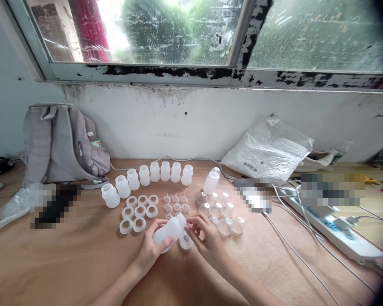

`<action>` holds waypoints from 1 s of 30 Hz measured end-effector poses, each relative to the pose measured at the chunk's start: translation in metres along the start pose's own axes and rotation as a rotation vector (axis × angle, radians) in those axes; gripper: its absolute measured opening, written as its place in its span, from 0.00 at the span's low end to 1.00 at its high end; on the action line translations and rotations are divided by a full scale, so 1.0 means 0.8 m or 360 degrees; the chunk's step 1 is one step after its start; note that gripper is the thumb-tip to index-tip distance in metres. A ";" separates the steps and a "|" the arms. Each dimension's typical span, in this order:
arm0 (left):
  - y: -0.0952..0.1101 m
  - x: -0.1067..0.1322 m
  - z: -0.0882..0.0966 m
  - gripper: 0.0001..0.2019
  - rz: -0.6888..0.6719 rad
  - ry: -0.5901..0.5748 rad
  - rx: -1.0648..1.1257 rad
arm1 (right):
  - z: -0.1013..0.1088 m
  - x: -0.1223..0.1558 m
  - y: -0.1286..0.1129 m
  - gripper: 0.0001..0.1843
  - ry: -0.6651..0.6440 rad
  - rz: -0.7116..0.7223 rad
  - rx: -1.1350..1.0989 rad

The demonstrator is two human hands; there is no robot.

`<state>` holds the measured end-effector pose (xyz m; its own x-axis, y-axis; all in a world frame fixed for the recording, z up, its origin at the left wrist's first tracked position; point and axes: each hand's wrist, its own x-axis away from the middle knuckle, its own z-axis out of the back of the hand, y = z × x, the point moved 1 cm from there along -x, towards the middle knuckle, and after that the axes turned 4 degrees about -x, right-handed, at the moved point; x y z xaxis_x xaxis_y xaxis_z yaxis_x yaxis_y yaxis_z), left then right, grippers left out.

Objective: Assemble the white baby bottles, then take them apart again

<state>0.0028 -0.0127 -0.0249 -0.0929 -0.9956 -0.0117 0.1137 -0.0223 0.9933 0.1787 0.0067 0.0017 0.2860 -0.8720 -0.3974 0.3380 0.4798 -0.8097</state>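
My left hand [149, 250] is closed around a small white plastic bottle [170, 229], held tilted with its neck pointing up and right. My right hand [207, 240] pinches at the bottle's neck; what its fingertips hold is too small to make out. A white screw ring [186, 242] lies on the wooden table [67, 263] just under the bottle. Behind them stand a curved row of white bottles [155, 171], several white rings [139, 211], small clear teats [176, 204] and clear caps [223, 212]. Another bottle [211, 180] stands by the caps.
A grey backpack [60, 144] leans on the wall at the back left. A white plastic bag [268, 151] lies at the back right. A white power strip [335, 233] with plugs and cables runs along the right side. A window sits above the wall.
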 end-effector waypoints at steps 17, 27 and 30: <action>-0.001 0.007 0.003 0.20 -0.0237 0.0094 -0.0324 | 0.093 -0.138 0.039 0.10 0.0110 0.0416 0.1819; -0.004 0.001 0.009 0.18 -0.0323 0.0169 -0.0487 | 0.082 -0.166 0.078 0.10 0.0082 0.0300 0.1935; -0.007 0.001 0.008 0.18 -0.0353 0.0153 -0.0524 | 0.084 -0.168 0.070 0.11 0.0106 0.0286 0.1833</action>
<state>-0.0043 -0.0131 -0.0295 -0.0598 -0.9670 -0.2478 0.4136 -0.2500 0.8755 0.2193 0.1574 0.0385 0.3764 -0.7695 -0.5159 0.9209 0.3716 0.1175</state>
